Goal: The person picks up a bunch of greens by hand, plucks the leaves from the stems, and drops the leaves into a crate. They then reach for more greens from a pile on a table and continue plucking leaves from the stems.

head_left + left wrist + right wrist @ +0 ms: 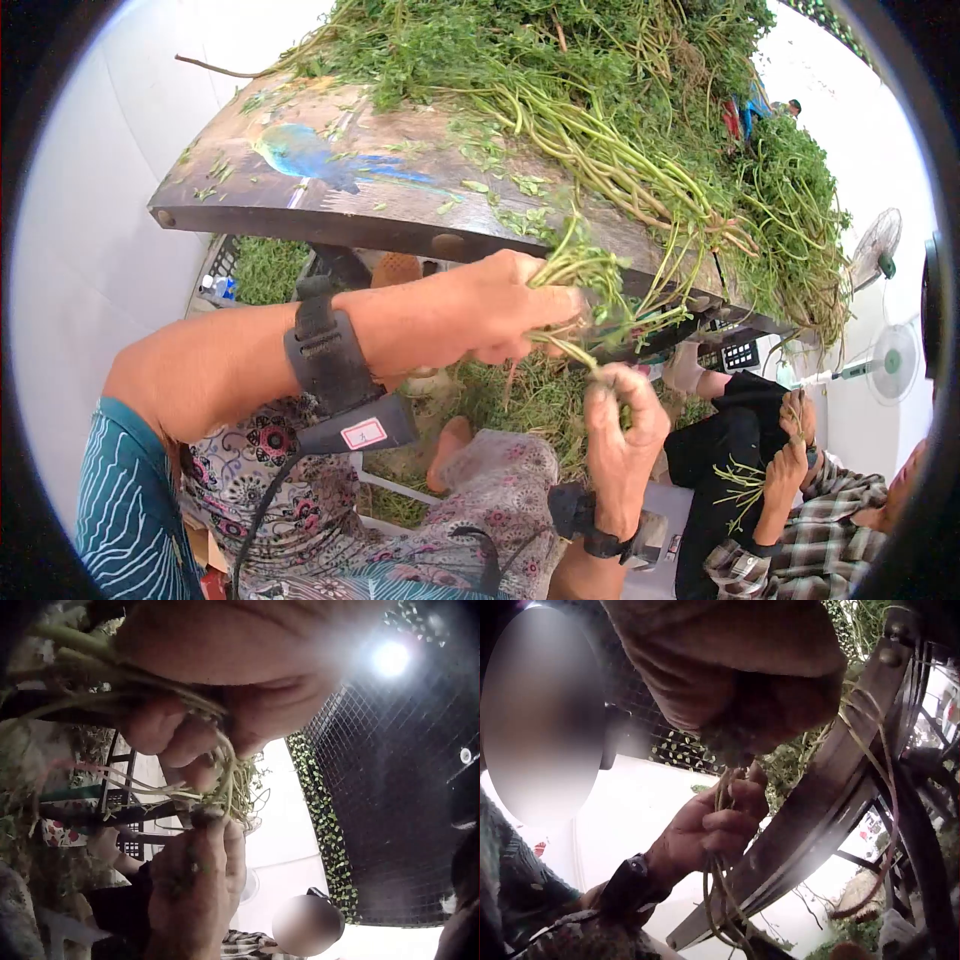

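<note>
My left hand grips a small bunch of green leafy stems just off the table's front edge, and the stems stick out on both sides of the fist. Below and to its right, my right hand pinches the end of a stem between thumb and fingers. The left wrist view has the right hand close under the left fingers, touching the stems. Seen from the right wrist, the left fingers curl round several stems that hang down.
A large heap of greens covers much of the wooden table. Loose greens lie on the floor below, and a crate of greens stands under the left side. Another person sits at the right holding stems, near two fans.
</note>
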`<state>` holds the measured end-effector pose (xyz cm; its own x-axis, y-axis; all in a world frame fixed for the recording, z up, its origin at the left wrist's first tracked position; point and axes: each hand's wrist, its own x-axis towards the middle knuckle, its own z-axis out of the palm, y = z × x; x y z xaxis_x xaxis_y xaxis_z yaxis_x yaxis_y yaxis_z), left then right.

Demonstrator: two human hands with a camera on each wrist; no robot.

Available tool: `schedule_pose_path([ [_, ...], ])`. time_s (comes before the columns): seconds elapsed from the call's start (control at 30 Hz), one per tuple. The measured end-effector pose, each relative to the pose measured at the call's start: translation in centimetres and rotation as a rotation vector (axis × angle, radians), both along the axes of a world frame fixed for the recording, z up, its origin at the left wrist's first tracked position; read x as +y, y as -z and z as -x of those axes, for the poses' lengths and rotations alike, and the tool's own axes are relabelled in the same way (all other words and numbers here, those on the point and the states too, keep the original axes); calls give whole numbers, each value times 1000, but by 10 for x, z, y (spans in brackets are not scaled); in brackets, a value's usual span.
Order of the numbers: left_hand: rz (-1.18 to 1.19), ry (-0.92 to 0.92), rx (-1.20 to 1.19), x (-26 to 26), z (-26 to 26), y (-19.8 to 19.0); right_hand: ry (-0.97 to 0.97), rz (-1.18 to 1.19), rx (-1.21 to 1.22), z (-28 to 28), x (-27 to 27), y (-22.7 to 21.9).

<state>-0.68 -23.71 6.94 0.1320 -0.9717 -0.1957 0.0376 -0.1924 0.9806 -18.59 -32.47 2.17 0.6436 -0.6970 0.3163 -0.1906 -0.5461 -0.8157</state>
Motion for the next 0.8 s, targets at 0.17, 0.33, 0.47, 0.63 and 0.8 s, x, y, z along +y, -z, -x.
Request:
schedule_pose_path([
  [0.17, 13, -21, 39, -1, 0, -1, -120, -162, 46, 7, 7, 24],
  [0.33, 7, 35, 23, -3, 2, 1, -185, -461, 27, 17, 7, 37],
  [0.47, 13, 177, 24, -3, -4, 12, 1, -508, -153, 18, -7, 44],
  [0.63, -102, 288, 28, -5, 0, 19, 34, -674, -635, 31, -28, 10],
  [0.8, -67, 327, -297, -9, 2, 16, 139, 67, -194, 14, -18, -17],
])
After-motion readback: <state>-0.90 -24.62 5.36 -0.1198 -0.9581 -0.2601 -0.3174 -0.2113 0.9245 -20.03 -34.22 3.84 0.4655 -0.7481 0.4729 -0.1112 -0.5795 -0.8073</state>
